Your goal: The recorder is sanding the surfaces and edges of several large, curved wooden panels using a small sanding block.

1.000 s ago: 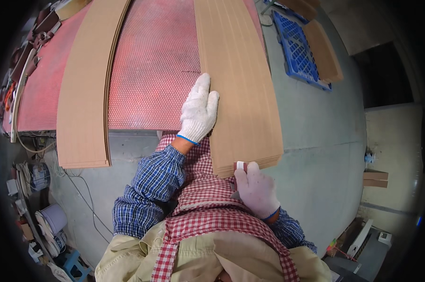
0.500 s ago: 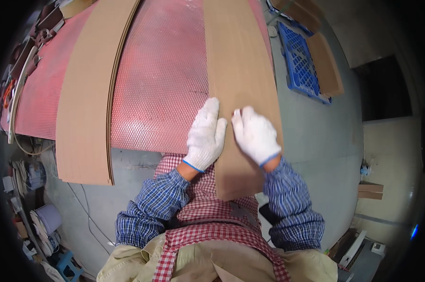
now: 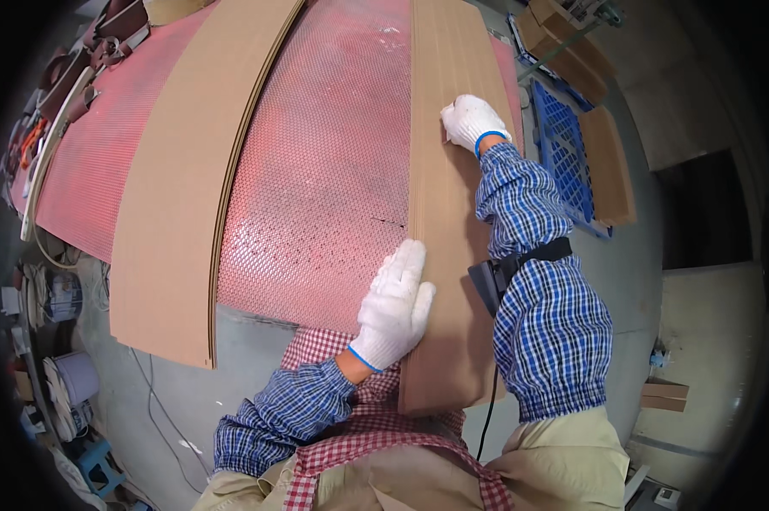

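A long brown cardboard strip (image 3: 448,341) lies before me, its near end jutting past the table edge toward my apron. My left hand (image 3: 395,300), in a white knit glove, rests along the strip's left edge with its fingers stretched out flat. Farther up the strip, my right hand (image 3: 474,123), gloved the same way, is closed in a fist-like grip over the cardboard. Whatever is between its fingers is too hidden to name. A dark device (image 3: 489,285) is strapped to my right forearm, with a cable hanging down.
On the left of the red mesh-textured tabletop (image 3: 316,170) lies a stack of cardboard strips (image 3: 171,221), overhanging the front. A blue plastic pallet (image 3: 563,145) sits on the floor at right, beside brown cardboard (image 3: 610,170). Left are a bucket (image 3: 78,379) and a blue stool (image 3: 102,468).
My right hand has slid far up the strip, its arm now stretched out. My left hand stays at the strip's left edge. The whole view has shifted slightly.
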Action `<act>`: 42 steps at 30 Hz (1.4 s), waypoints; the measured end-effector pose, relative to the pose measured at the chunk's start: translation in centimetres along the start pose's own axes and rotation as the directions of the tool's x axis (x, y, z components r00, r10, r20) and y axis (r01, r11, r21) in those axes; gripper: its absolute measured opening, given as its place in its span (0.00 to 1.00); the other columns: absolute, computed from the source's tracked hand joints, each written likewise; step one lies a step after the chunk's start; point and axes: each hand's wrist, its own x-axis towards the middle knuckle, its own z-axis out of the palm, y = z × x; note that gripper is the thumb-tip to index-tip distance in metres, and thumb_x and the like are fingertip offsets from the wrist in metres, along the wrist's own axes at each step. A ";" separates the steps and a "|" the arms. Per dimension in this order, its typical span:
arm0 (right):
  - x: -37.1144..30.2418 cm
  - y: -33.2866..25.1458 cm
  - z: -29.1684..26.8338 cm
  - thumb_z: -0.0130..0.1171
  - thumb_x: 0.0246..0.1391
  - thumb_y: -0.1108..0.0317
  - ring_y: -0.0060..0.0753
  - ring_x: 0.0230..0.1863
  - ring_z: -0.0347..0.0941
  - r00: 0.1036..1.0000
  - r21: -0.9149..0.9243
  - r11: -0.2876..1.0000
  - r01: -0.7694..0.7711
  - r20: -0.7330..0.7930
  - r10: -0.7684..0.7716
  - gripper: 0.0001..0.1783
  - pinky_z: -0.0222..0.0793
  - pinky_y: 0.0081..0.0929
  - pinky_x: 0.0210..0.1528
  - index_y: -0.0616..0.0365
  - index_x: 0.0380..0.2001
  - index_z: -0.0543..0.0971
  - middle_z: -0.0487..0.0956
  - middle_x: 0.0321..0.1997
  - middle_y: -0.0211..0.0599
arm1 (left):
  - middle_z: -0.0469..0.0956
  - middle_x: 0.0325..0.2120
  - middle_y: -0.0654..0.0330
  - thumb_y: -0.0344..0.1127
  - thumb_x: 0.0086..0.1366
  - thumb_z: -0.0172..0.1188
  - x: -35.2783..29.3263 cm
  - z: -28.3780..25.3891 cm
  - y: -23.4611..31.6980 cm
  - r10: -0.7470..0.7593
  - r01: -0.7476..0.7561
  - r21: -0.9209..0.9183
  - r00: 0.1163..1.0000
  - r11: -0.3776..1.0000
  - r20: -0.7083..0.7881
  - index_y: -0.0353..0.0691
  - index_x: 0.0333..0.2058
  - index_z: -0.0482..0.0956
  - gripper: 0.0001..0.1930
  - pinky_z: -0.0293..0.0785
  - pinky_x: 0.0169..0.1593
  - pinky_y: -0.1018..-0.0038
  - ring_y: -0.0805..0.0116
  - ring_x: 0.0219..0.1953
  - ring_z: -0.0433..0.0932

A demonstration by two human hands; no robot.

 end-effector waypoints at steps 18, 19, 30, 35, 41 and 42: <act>-42.3 1.5 -0.2 0.52 0.64 0.59 0.38 0.16 0.74 0.877 -0.146 0.868 0.475 -0.002 -0.480 0.13 0.72 0.36 0.18 0.55 0.30 0.75 0.70 0.21 0.32 | 0.69 0.59 0.41 0.41 0.69 0.53 0.2 -0.7 -0.8 -0.051 0.051 -0.022 0.998 0.998 -0.022 0.36 0.63 0.65 0.27 0.68 0.62 0.58 0.42 0.60 0.71; -43.5 1.9 -1.5 0.52 0.63 0.58 0.44 0.19 0.75 0.919 0.184 0.905 0.383 0.020 -0.393 0.14 0.73 0.40 0.22 0.54 0.29 0.76 0.73 0.22 0.37 | 0.69 0.59 0.41 0.41 0.69 0.53 -0.1 -1.2 0.3 -0.030 0.029 -0.019 0.999 0.999 -0.019 0.36 0.63 0.65 0.27 0.68 0.62 0.58 0.42 0.60 0.71; -41.6 8.4 0.9 0.57 0.56 0.61 0.53 0.34 0.75 0.913 0.282 0.944 -0.169 -0.316 0.258 0.12 0.68 0.49 0.39 0.59 0.26 0.75 0.77 0.27 0.46 | 0.81 0.34 0.51 0.40 0.60 0.66 -4.5 -2.8 3.7 -0.357 0.362 -0.035 0.928 0.931 0.107 0.33 0.49 0.77 0.22 0.78 0.45 0.67 0.60 0.37 0.82; -41.4 8.3 1.4 0.57 0.55 0.62 0.51 0.35 0.75 0.926 0.272 0.949 -0.161 -0.291 0.241 0.12 0.66 0.49 0.38 0.59 0.24 0.75 0.77 0.27 0.43 | 0.83 0.33 0.53 0.37 0.62 0.64 -3.9 -3.7 5.4 -0.434 0.428 0.074 0.890 0.901 0.142 0.32 0.49 0.78 0.20 0.78 0.43 0.71 0.66 0.37 0.82; -41.6 6.4 0.6 0.57 0.55 0.62 0.49 0.31 0.75 0.926 0.206 0.979 -0.001 -0.369 0.079 0.13 0.65 0.48 0.39 0.59 0.21 0.75 0.77 0.24 0.43 | 0.84 0.38 0.55 0.33 0.65 0.59 -3.7 -4.0 2.7 -0.503 0.537 -0.291 0.844 0.792 0.186 0.28 0.51 0.77 0.19 0.78 0.47 0.74 0.70 0.40 0.82; -41.7 5.9 0.5 0.57 0.56 0.62 0.49 0.29 0.74 0.942 0.224 0.974 0.030 -0.333 0.048 0.13 0.65 0.48 0.37 0.59 0.21 0.75 0.77 0.22 0.42 | 0.83 0.40 0.56 0.32 0.67 0.58 -3.4 -4.6 2.1 -0.528 0.590 -0.373 0.807 0.716 0.264 0.26 0.52 0.75 0.19 0.76 0.49 0.76 0.71 0.42 0.81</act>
